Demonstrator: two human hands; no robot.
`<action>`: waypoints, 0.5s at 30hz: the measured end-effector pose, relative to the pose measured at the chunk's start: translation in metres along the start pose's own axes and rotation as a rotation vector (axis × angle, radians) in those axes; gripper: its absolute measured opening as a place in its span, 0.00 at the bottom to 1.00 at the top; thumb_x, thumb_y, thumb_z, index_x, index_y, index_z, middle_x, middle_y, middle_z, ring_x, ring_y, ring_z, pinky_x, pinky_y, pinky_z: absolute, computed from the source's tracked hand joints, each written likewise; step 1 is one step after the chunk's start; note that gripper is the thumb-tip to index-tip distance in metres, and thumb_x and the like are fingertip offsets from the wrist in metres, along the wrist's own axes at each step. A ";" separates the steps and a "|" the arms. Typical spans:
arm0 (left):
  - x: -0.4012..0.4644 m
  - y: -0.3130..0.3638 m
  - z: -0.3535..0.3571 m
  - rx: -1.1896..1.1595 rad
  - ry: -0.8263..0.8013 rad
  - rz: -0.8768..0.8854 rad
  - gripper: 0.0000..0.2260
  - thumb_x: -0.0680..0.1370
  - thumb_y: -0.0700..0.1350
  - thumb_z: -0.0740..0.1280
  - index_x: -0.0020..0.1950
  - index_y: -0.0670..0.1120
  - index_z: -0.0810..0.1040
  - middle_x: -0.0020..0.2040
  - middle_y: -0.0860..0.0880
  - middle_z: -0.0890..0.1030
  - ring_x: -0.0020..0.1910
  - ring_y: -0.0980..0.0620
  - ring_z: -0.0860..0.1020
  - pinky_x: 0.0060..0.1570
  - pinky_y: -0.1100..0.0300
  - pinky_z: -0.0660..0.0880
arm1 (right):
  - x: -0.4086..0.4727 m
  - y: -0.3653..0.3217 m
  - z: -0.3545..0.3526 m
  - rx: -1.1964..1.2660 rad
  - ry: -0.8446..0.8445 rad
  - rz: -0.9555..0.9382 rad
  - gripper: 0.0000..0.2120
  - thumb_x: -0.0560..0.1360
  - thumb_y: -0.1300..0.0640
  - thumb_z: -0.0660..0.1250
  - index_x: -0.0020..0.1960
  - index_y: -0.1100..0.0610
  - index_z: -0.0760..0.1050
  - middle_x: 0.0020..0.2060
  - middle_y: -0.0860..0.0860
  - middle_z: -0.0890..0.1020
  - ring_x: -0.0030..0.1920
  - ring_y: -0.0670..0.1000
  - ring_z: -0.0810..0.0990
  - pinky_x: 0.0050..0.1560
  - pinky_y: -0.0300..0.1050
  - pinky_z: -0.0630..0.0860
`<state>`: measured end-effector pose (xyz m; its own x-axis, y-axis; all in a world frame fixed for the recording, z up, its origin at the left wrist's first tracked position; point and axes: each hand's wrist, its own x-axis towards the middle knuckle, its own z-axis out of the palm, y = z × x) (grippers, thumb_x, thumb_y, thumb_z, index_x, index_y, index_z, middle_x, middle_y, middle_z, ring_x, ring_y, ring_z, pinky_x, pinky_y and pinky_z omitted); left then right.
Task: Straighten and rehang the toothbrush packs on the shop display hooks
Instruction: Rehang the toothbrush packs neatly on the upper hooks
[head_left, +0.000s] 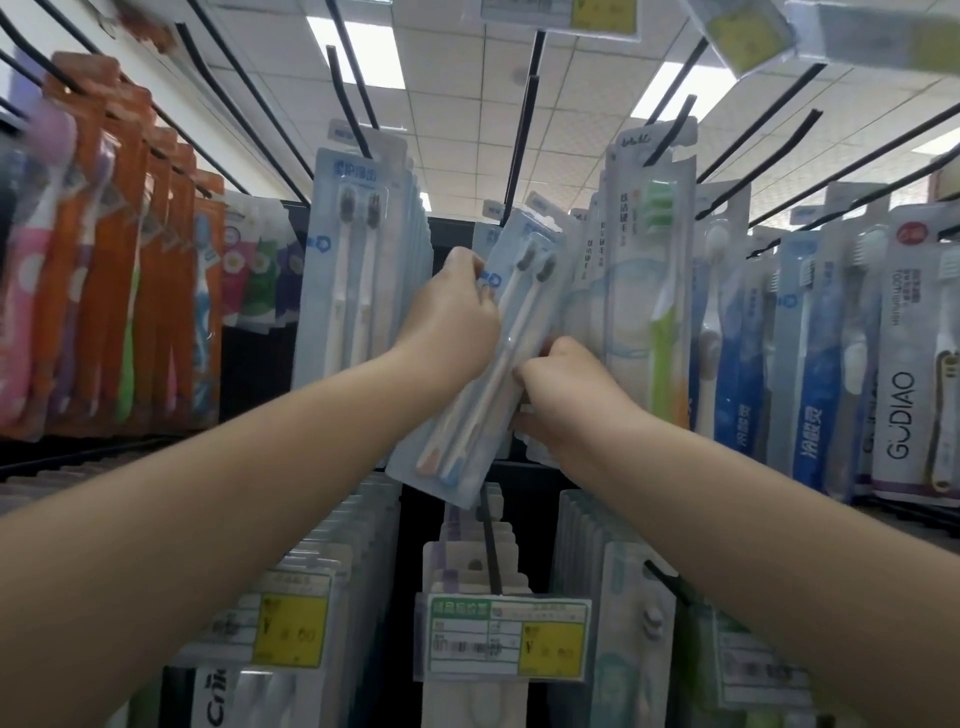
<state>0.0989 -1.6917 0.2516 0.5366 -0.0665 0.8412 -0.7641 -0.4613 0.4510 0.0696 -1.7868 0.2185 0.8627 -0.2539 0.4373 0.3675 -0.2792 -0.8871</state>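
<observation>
A pale blue twin toothbrush pack (483, 374) hangs tilted, its top leaning right towards a black display hook (522, 140). My left hand (452, 317) grips the pack's left edge near the brush heads. My right hand (558, 384) pinches its right edge lower down. More packs sit behind it, partly hidden by my hands. A matching row of blue twin packs (358, 249) hangs straight on the hook to the left.
Green toothbrush packs (652, 291) hang just right of my hands, blue and white GUDIAO packs (904, 374) further right, orange packs (119, 260) at far left. Below, more hooks carry packs and a yellow price label (501, 644). Bare black hooks jut out overhead.
</observation>
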 end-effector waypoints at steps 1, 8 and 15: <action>-0.004 -0.001 0.000 -0.001 -0.002 0.006 0.05 0.81 0.41 0.54 0.55 0.44 0.67 0.38 0.52 0.71 0.34 0.58 0.67 0.29 0.68 0.63 | -0.001 0.002 0.001 -0.026 -0.002 -0.019 0.13 0.74 0.66 0.55 0.59 0.64 0.66 0.58 0.62 0.74 0.58 0.64 0.74 0.59 0.63 0.74; -0.022 0.009 -0.019 -0.066 -0.014 0.031 0.05 0.80 0.39 0.53 0.54 0.42 0.66 0.36 0.48 0.70 0.31 0.55 0.66 0.26 0.67 0.63 | -0.013 0.002 0.008 -0.054 0.011 -0.155 0.15 0.70 0.65 0.57 0.56 0.61 0.67 0.53 0.62 0.76 0.52 0.63 0.77 0.53 0.65 0.76; -0.046 0.006 -0.044 -0.096 -0.027 0.132 0.03 0.81 0.40 0.54 0.51 0.47 0.64 0.32 0.52 0.68 0.29 0.57 0.66 0.27 0.62 0.62 | -0.033 0.008 0.015 -0.021 -0.023 -0.293 0.06 0.77 0.66 0.57 0.53 0.62 0.66 0.51 0.65 0.76 0.52 0.64 0.77 0.53 0.67 0.74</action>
<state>0.0540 -1.6525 0.2289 0.4377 -0.1449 0.8874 -0.8586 -0.3603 0.3647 0.0491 -1.7672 0.1947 0.7288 -0.1387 0.6706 0.5948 -0.3570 -0.7202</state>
